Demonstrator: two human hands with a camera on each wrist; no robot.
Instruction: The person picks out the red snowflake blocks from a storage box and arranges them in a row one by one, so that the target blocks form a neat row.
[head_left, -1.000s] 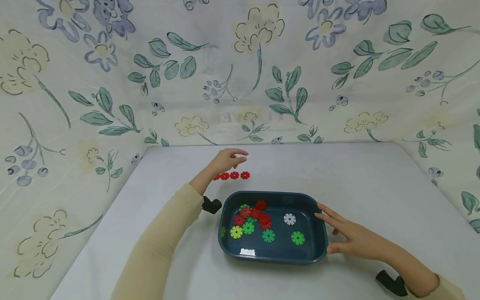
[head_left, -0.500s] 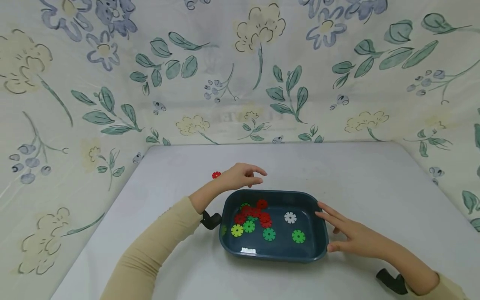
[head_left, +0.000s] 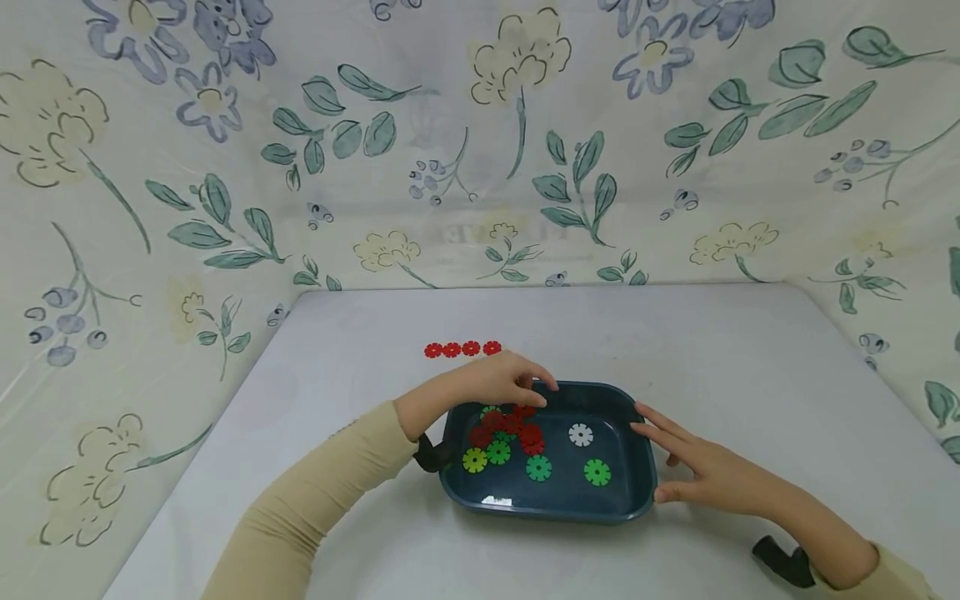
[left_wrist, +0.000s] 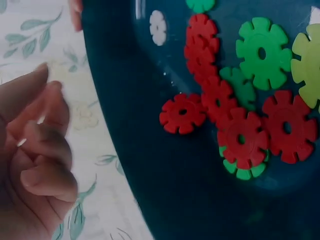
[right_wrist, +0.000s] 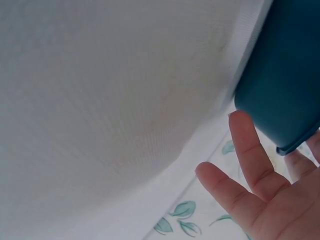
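Note:
My left hand (head_left: 510, 382) hovers over the far rim of a dark blue tray (head_left: 555, 508), its fingers loosely bent and nothing between them. Below it in the tray lies a heap of red notched plastic discs (head_left: 531, 437), with green discs (head_left: 498, 452) and a yellow disc (head_left: 474, 460) beside them. A white disc (head_left: 581, 435) and a light green disc (head_left: 597, 472) lie apart toward the right. In the left wrist view the red discs (left_wrist: 287, 127) overlap one another. My right hand (head_left: 708, 475) rests at the tray's right end, fingers extended along the rim.
Behind the tray, several red discs (head_left: 452, 350) lie in a row on the white table (head_left: 675, 342). A flower-printed cloth (head_left: 450, 167) hangs beyond the table's far edge.
My left hand has moved from above the red row, right and toward me, to over the tray's far rim, uncovering the row. The right hand stays in place.

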